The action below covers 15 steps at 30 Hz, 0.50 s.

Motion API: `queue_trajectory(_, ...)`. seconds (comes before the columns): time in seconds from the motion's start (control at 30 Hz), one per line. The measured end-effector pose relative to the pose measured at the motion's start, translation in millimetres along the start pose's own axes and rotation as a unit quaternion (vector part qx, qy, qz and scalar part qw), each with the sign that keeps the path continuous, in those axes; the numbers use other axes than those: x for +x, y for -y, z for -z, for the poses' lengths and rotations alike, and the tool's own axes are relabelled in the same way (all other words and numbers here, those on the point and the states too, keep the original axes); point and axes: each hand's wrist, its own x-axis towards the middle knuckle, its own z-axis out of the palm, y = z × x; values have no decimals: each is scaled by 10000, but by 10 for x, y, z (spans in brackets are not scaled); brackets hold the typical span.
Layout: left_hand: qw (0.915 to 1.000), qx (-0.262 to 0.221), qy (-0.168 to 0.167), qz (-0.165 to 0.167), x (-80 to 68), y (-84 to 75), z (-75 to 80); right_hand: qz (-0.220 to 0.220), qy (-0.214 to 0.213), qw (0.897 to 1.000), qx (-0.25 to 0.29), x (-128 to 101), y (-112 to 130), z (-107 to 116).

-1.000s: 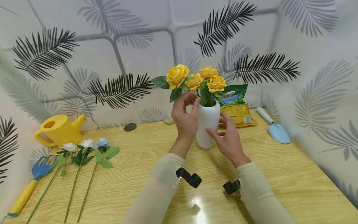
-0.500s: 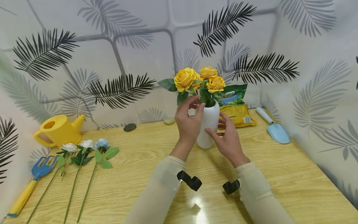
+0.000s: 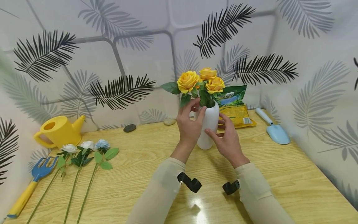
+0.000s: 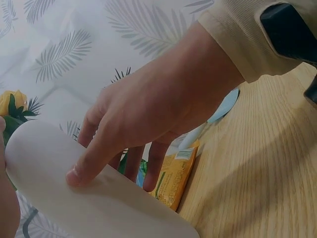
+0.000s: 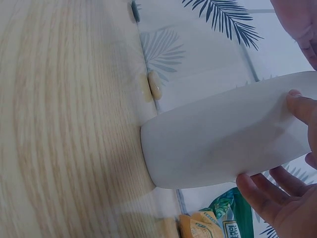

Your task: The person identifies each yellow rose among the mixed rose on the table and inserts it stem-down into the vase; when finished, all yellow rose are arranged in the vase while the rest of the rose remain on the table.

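Three yellow artificial roses (image 3: 202, 81) already stand in the white ceramic vase (image 3: 208, 126); three pale roses (image 3: 86, 145) lie unplaced at far left. The left hand (image 3: 190, 124) pinches a stem at the vase mouth, and the right hand (image 3: 227, 138) rests spread, relaxed fingers on the vase's side.

Three yellow roses (image 3: 207, 81) fill one white vase (image 3: 208, 127). At the lower left lie three loose pale roses (image 3: 86, 145). There are one watering can (image 3: 58, 130), one fork (image 3: 30, 183), one trowel (image 3: 274, 130), one bag (image 3: 236, 105) and two pebbles (image 3: 130, 128).
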Motion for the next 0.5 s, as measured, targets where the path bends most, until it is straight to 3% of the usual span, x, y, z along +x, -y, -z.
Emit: queue_trajectory(0.5, 9997, 130, 180, -56, -17, 0, 32, 28, -12, 10000, -88, 1, 5, -14)
